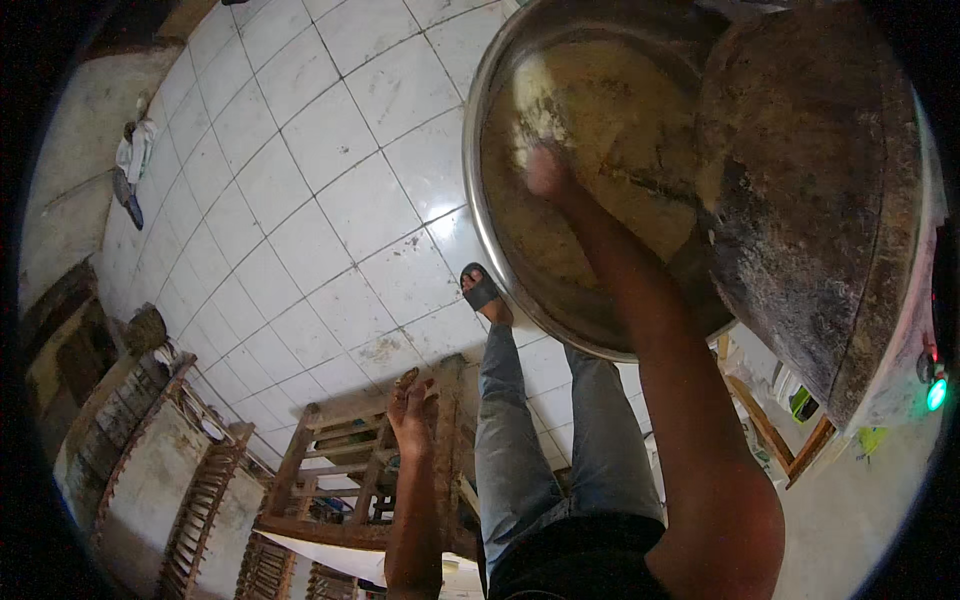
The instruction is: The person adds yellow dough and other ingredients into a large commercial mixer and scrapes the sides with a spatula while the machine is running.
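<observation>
My right hand [549,174], blurred and with its fingers hidden from view, is at the left inner part of a large round metal basin [474,172]. Pale powdery or wet material [541,101] lies right beside that hand; whether the hand holds any of it cannot be told. My left hand [411,409] is raised over the floor near a wooden rack, its fingers apart and smeared with something brownish. A big dark, scuffed round vessel or cover [802,202] overlaps the basin's right side.
White floor tiles [330,225] spread to the left, with dirt marks. The wooden rack [337,525] stands by my left forearm. A wooden frame [772,435] is at lower right. My sandalled foot [480,289] is close to the basin's rim. A white cloth or bag [135,150] lies near the far wall.
</observation>
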The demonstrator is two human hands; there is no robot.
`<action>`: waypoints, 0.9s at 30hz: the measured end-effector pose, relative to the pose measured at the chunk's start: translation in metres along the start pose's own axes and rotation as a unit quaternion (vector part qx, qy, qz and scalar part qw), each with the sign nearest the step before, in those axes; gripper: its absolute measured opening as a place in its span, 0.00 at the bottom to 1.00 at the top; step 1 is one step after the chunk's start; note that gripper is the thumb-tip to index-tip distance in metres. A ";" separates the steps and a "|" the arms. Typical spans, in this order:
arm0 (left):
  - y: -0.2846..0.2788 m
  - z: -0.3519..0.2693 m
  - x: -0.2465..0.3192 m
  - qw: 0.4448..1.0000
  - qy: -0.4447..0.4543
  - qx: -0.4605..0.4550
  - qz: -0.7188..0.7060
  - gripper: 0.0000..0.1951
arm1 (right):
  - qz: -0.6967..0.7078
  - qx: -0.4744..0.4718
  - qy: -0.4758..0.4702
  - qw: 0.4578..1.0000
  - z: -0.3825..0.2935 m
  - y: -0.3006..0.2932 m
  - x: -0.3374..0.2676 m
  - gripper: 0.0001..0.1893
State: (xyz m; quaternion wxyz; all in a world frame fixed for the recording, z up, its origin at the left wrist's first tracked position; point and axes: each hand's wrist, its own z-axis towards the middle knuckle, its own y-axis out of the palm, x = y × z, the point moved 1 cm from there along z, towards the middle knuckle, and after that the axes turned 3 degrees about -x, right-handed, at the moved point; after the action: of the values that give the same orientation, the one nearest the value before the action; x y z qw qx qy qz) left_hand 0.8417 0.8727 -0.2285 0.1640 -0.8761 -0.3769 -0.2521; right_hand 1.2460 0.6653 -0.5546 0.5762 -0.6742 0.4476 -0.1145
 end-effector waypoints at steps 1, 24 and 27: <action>0.014 0.011 -0.009 0.999 -0.020 -0.026 -0.017 0.23 | 0.003 0.065 -0.023 0.998 -0.016 0.016 0.039 0.20; 0.011 -0.007 -0.029 0.997 -0.042 -0.004 -0.070 0.24 | 0.020 -0.157 -0.080 0.984 -0.039 -0.008 -0.093 0.14; 0.021 -0.018 -0.014 0.996 -0.047 -0.013 -0.068 0.22 | -0.041 -0.267 -0.155 0.950 -0.075 -0.044 -0.087 0.13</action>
State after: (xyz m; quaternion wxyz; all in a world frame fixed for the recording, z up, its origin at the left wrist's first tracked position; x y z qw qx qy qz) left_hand 0.8429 0.8423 -0.2233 0.1167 -0.8613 -0.4399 -0.2260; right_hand 1.1665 0.6758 -0.4618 0.4318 -0.8309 0.3389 0.0912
